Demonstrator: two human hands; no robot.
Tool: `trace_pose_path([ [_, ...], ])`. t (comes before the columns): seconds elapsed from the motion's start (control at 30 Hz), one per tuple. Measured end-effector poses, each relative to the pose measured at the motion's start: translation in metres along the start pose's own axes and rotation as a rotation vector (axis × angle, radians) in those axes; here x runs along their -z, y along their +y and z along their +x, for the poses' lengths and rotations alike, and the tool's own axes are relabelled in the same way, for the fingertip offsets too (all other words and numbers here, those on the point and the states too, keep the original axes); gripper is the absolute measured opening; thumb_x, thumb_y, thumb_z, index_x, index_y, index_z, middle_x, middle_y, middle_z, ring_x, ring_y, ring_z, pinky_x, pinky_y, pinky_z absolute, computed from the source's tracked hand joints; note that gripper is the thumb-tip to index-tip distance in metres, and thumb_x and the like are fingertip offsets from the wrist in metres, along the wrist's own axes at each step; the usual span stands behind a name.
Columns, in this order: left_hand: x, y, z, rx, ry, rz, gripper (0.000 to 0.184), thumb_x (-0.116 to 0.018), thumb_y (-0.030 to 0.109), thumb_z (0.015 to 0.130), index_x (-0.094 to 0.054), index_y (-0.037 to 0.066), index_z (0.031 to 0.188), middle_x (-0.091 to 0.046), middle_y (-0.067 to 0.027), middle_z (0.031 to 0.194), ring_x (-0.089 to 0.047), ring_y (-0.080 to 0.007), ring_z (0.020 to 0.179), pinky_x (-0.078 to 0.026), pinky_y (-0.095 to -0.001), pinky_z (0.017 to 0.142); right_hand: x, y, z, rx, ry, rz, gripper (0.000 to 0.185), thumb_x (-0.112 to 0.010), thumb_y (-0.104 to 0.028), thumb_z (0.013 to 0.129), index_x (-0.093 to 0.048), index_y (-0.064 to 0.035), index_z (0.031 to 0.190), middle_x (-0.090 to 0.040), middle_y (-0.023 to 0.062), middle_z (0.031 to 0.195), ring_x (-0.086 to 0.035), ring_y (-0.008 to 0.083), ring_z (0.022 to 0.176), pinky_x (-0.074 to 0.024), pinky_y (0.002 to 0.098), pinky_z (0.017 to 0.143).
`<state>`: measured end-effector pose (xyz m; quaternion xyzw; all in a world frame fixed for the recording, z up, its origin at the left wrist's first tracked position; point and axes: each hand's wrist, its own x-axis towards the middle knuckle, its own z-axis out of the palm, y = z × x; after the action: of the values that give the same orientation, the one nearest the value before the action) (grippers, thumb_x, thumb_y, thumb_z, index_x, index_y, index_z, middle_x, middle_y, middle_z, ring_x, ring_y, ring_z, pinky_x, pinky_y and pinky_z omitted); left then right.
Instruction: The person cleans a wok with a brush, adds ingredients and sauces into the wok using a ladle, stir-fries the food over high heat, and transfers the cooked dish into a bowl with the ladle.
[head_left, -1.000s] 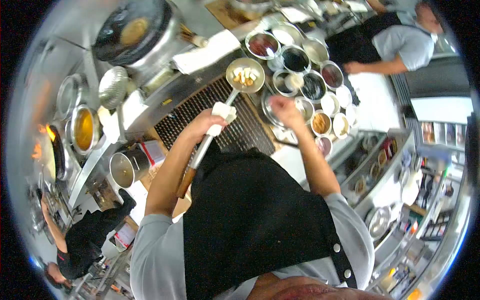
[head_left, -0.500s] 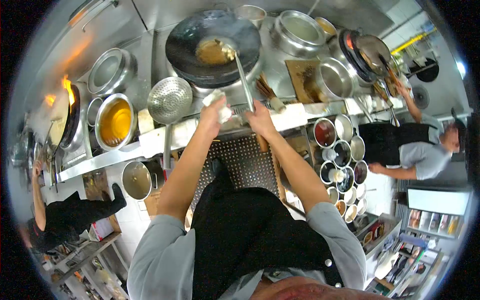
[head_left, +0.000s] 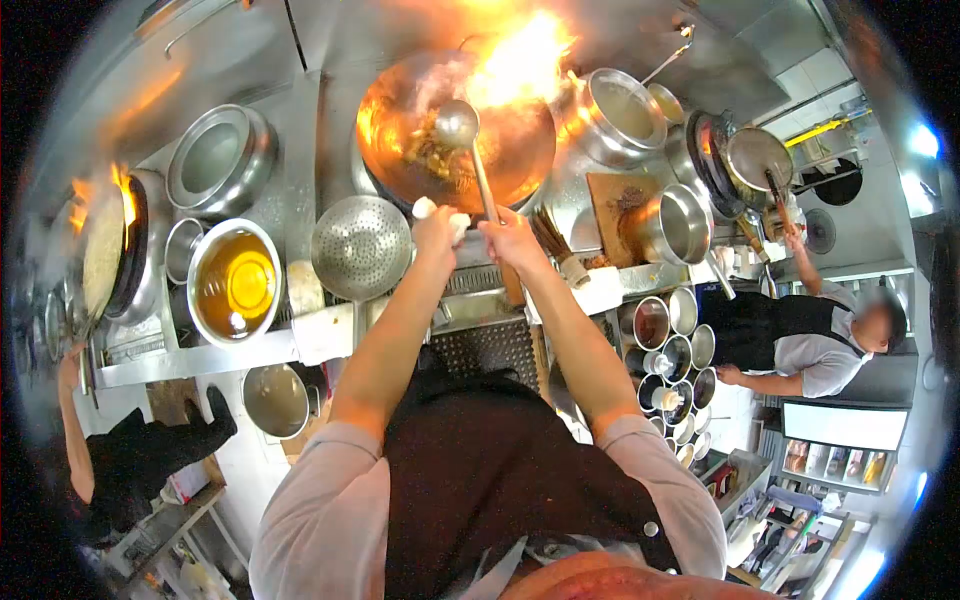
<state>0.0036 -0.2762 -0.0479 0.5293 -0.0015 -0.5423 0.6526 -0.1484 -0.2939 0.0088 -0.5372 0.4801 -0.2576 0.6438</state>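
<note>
My left hand (head_left: pixel 436 243) is closed around a white cloth (head_left: pixel 459 226) at the near rim of the wok (head_left: pixel 385 135). The cloth and fingers hide whether I grip the rim itself. In my right hand (head_left: pixel 512 243) is the long handle of a ladle (head_left: pixel 457 124), its bowl held over the wok. Food (head_left: pixel 440 165) in brownish pieces lies in the wok beneath the ladle, partly hidden by smoke. Large flames (head_left: pixel 525 62) rise at the wok's far right side. A perforated strainer (head_left: pixel 361 245) rests left of my left hand.
A bowl of amber oil (head_left: pixel 237 283) stands to the left. On the right are a bamboo brush (head_left: pixel 560 248), a metal pot (head_left: pixel 678 225) and several condiment containers (head_left: pixel 652 320). One co-worker (head_left: pixel 820 335) stands right with a pan; another (head_left: pixel 150 440) is left beside a flaming wok.
Flames have flared up over the wok. My left hand has come to its near rim with the cloth. The ladle bowl has shifted left and shows above the food.
</note>
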Motion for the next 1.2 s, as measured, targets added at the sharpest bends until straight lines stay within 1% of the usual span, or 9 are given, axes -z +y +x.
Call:
trace_pose_path([
  [0.07,0.002,0.014,-0.018,-0.016,-0.001,0.029,0.012,-0.069,0.016,0.085,-0.063,0.008,0.090,-0.068,-0.0094,0.077,-0.064,-0.0205,0.056,-0.044,-0.0335,0.042,0.002,-0.002,0.005,0.392,0.183,-0.401,0.030,-0.060,-0.012,0.098,-0.060,-0.0044,0.127,-0.055,0.0024,0.069,-0.053,0.0115,0.050,-0.0459,0.0328,0.047],
  [0.4,0.032,0.010,-0.089,0.231,-0.354,0.116,0.061,-0.037,0.073,0.099,-0.060,0.017,0.108,-0.065,-0.0004,0.078,-0.063,-0.0162,0.063,-0.048,-0.0344,0.048,0.022,0.015,-0.104,-0.098,-0.096,0.595,0.016,-0.054,-0.022,0.105,-0.053,-0.0101,0.116,-0.049,-0.0003,0.071,-0.050,0.0126,0.051,-0.0408,0.0283,0.044],
  [0.53,-0.017,-0.014,-0.106,0.254,-0.443,0.129,0.057,-0.037,0.064,0.104,-0.060,0.013,0.113,-0.072,-0.0068,0.091,-0.068,-0.0206,0.074,-0.053,-0.0356,0.064,0.023,0.012,-0.154,-0.191,-0.282,0.915,0.013,-0.050,-0.022,0.106,-0.050,-0.0103,0.112,-0.052,0.0015,0.071,-0.052,0.0148,0.053,-0.0415,0.0296,0.043],
  [0.67,-0.051,-0.011,-0.105,0.182,-0.435,0.260,0.021,-0.076,0.026,0.090,-0.066,0.009,0.096,-0.065,-0.0025,0.076,-0.062,-0.0142,0.060,-0.050,-0.0279,0.056,0.037,0.015,-0.183,-0.169,-0.214,0.634,0.037,-0.049,-0.040,0.108,-0.059,-0.0056,0.114,-0.066,0.0062,0.085,-0.064,0.0165,0.064,-0.0515,0.0278,0.053],
  [0.77,-0.051,0.009,-0.107,0.130,-0.494,0.451,0.026,-0.077,0.023,0.090,-0.067,0.007,0.108,-0.066,-0.0030,0.078,-0.061,-0.0128,0.060,-0.049,-0.0251,0.053,0.102,0.079,-0.239,-0.097,0.102,0.219,0.052,-0.067,-0.045,0.097,-0.060,-0.0045,0.129,-0.071,0.0108,0.097,-0.068,0.0172,0.076,-0.0577,0.0321,0.066],
  [0.9,-0.028,0.027,-0.146,0.148,-0.499,0.551,0.031,-0.067,0.030,0.092,-0.063,0.003,0.107,-0.067,-0.0068,0.082,-0.059,-0.0120,0.059,-0.045,-0.0240,0.048,0.206,0.243,-0.363,-0.280,1.027,-0.150,0.071,-0.082,-0.025,0.082,-0.051,0.0003,0.141,-0.071,0.0148,0.106,-0.070,0.0223,0.094,-0.0564,0.0379,0.086],
  [0.97,-0.009,0.008,-0.150,0.254,-0.671,0.615,0.031,-0.066,0.029,0.092,-0.063,0.001,0.104,-0.068,-0.0074,0.082,-0.059,-0.0125,0.057,-0.044,-0.0244,0.047,0.274,0.301,-0.403,0.127,1.264,-0.120,0.085,-0.085,-0.028,0.077,-0.045,0.0016,0.145,-0.067,0.0183,0.122,-0.066,0.0268,0.109,-0.0529,0.0405,0.095],
  [1.1,-0.024,-0.059,-0.238,0.317,-0.406,0.607,0.033,-0.067,0.030,0.090,-0.063,0.000,0.104,-0.069,-0.0122,0.083,-0.061,-0.0159,0.056,-0.047,-0.0261,0.047,0.341,0.289,-0.405,-0.173,1.451,-0.632,0.090,-0.090,-0.035,0.070,-0.048,-0.0011,0.142,-0.061,0.0217,0.132,-0.063,0.0368,0.116,-0.0507,0.0445,0.098],
  [1.2,-0.027,-0.103,-0.267,0.583,-0.630,0.579,0.039,-0.062,0.031,0.092,-0.060,-0.005,0.107,-0.066,-0.0117,0.086,-0.057,-0.0149,0.055,-0.044,-0.0253,0.046,0.350,0.277,-0.386,-0.157,1.363,-0.578,0.084,-0.091,-0.036,0.068,-0.053,-0.0061,0.136,-0.064,0.0189,0.127,-0.060,0.0378,0.118,-0.0487,0.0456,0.100],
])
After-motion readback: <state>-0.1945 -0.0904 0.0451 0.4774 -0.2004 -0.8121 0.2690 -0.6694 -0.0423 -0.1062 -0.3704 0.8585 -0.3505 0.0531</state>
